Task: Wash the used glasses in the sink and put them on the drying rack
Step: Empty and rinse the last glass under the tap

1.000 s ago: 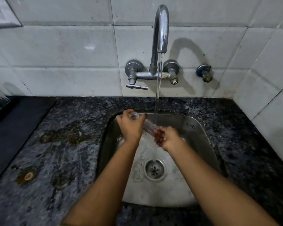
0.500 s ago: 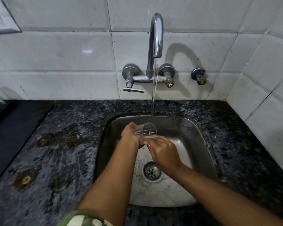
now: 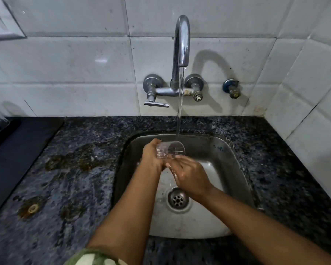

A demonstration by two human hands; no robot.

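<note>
Clear glass (image 3: 170, 151) sits in left hand (image 3: 151, 157)'s curled grip; right hand (image 3: 189, 175)'s straight fingers touch it.

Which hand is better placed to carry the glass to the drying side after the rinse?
Probably the left. The left hand already grips the glass under the water stream, nearer the dark mat. The right hand only touches it.

Two bare forearms, wet hands, green camouflage-patterned sleeve (image 3: 93, 258) at left elbow
</note>
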